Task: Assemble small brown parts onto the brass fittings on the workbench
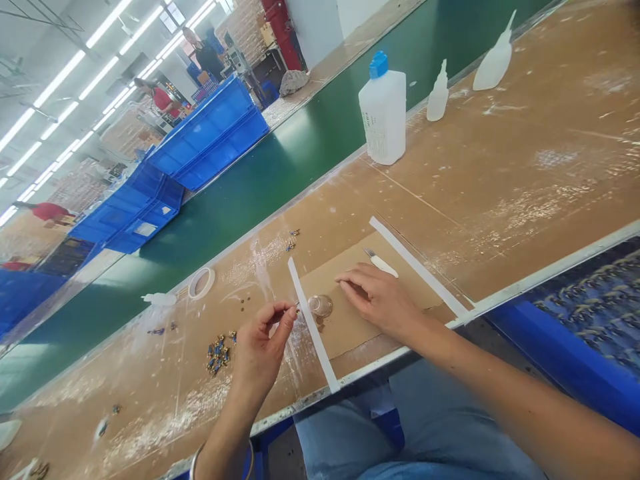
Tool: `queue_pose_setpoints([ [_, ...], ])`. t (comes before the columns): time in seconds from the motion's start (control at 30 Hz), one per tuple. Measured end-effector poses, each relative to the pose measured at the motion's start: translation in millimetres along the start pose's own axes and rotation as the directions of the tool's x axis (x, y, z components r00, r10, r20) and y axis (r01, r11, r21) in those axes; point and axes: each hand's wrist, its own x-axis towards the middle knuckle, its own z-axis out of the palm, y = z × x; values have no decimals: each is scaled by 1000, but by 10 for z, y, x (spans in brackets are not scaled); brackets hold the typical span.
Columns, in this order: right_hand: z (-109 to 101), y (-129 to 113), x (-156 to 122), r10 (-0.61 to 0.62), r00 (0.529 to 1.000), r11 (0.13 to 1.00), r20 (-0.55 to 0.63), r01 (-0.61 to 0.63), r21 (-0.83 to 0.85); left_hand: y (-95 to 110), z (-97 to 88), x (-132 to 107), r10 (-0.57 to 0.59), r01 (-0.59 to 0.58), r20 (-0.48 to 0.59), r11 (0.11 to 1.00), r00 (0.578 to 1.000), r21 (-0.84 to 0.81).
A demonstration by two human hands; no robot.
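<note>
My left hand (261, 350) pinches a tiny part between thumb and forefinger, just left of a small clear round dish (321, 305). My right hand (380, 299) lies on a cardboard sheet (350, 320), its fingers stretched out flat and pointing left toward the dish. The sheet is edged by two white strips (313, 325). A small white-handled knife (381, 264) lies just beyond my right hand. A heap of small blue and brass parts (219, 354) sits left of my left hand.
A white bottle with a blue cap (383, 115) and two nozzle bottles (439, 93) stand at the far bench edge. A tape roll (201, 283) lies by a green conveyor belt (240, 200). Blue crates (210, 133) lie beyond it, with people working far off.
</note>
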Motion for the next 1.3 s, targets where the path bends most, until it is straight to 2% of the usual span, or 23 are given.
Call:
queue_pose_setpoints([
  [0.1, 13, 16, 0, -3, 1000, 1000, -11, 3, 4, 36, 21, 31, 95, -97, 22, 975, 995, 198],
  [0.23, 28, 34, 1, -8, 1000, 1000, -21, 8, 7, 76, 49, 70, 169, -187, 82, 929, 982, 321],
  [0.5, 21, 19, 8, -10, 1000, 1000, -26, 10, 1, 143, 77, 117, 269, -317, 173, 859, 947, 401],
  [0.87, 7, 23, 12, 1, 1000, 1000, -18, -2, -14, 181, 130, 154, 303, -348, 172, 847, 937, 402],
  [1.0, 1, 15, 3, 3, 1000, 1000, -19, -3, -16, 167, 65, 97, 233, -263, 124, 894, 964, 362],
  [1.13, -17, 15, -10, 8, 1000, 1000, -18, -8, -5, 44, -95, -117, 49, -32, -101, 986, 994, 162],
  [1.23, -34, 3, -16, 8, 1000, 1000, -10, -7, 10, -143, -223, -362, -124, 124, -271, 992, 954, -15],
  [1.3, -44, -12, -21, 9, 1000, 1000, -5, -9, 22, -305, -289, -535, -191, 180, -343, 982, 920, -63],
])
